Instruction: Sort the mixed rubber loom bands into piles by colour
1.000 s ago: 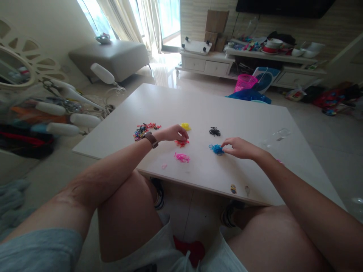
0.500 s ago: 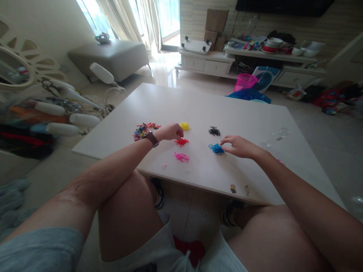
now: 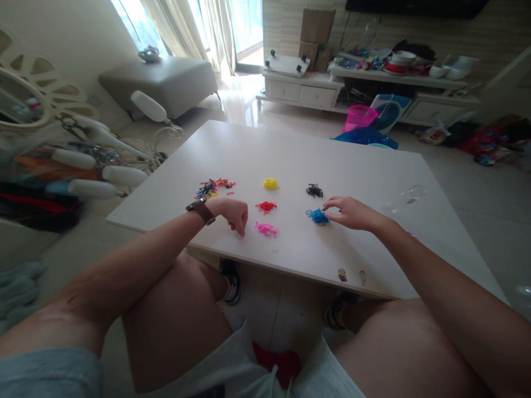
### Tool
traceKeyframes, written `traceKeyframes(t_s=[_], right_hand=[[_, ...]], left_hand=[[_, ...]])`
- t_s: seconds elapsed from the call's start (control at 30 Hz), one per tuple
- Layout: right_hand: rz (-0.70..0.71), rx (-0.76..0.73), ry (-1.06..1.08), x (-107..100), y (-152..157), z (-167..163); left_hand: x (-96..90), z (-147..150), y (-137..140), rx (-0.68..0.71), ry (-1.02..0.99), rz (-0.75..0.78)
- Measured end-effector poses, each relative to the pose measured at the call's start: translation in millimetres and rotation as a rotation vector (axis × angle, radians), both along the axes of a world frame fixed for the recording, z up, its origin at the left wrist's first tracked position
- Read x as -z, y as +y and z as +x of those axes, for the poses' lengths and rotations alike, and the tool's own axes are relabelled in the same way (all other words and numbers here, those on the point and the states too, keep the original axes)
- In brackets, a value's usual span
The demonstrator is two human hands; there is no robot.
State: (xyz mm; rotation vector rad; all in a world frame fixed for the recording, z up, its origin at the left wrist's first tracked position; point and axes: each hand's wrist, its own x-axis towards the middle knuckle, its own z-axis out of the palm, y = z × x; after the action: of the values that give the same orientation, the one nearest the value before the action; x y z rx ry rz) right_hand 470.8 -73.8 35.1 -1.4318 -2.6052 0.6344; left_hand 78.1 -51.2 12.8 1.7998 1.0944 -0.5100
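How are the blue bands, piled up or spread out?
Piled up: the blue bands bunch together on the table, by the right hand.

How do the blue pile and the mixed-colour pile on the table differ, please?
Colour: the blue pile is all blue, while the mixed-colour pile shows red, black and yellow pieces.
Spread: the mixed-colour pile sprawls more widely; the blue pile is more compact.
Contact: the right hand has its fingers at the blue pile's edge; no fingers are at the mixed-colour pile.
Shared: both are small pieces lying on the white table.
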Motion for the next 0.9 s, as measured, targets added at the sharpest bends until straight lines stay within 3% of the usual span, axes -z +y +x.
traceKeyframes(t_s=[0.23,0.33,0.57,0.9], right_hand=[[-0.044,0.01,0.009,2.5,-0.3,-0.6],[-0.039,0.011,0.006,2.7,-0.3,-1.4],[-0.06,0.01,0.005,2.7,-1.3,-2.5],[-0.089,0.015,-0.009,-0.1,-1.4,-3.1]], left_hand=[[20.2,9.1,-21.6,0.025,0.056,-0.013],[14.2,10.5,-20.5,0.029,0.013,-0.016],[-11.5,24.9,-11.4,-0.057,-0.242,0.154],[-16.8,48.0,-7.9,0.006,-0.24,0.199]])
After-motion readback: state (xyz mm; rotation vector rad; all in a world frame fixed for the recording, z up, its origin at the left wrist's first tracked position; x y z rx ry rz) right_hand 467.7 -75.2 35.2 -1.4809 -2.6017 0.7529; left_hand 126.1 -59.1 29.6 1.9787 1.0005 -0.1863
